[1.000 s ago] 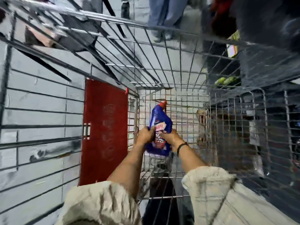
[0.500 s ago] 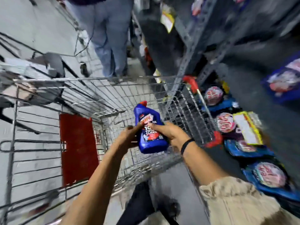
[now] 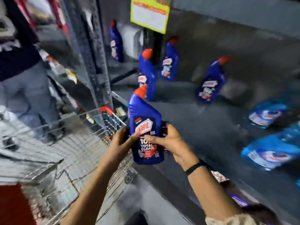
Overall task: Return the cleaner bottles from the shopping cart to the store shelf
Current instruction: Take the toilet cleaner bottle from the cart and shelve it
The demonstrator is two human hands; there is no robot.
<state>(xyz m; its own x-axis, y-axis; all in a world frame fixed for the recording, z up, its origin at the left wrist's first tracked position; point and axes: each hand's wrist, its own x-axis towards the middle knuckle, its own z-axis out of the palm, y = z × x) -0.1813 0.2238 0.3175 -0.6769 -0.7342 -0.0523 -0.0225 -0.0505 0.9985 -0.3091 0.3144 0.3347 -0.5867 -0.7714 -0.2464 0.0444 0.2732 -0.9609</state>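
Both forearms reached forward and up from the bottom of the view; the left hand (image 3: 121, 142) pressed its fingers and thumb against the left side of a blue cleaner bottle (image 3: 146, 127), and the right hand (image 3: 168, 142) wrapped the right side, thumb laid across the label, a dark band on its wrist; the bottle stood nearly upright, red cap up, in the air over the front edge of the store shelf (image 3: 211, 127); the wire shopping cart (image 3: 68, 150) lay below and left of it; four like bottles (image 3: 147, 75) stood toward the back of the shelf, apparently apart from each other, though blur smeared them; blue packs (image 3: 267, 153) lay along the shelf's right edge; a yellow sign (image 3: 150, 13) hung above; a person's legs (image 3: 27, 98) stood at far left.
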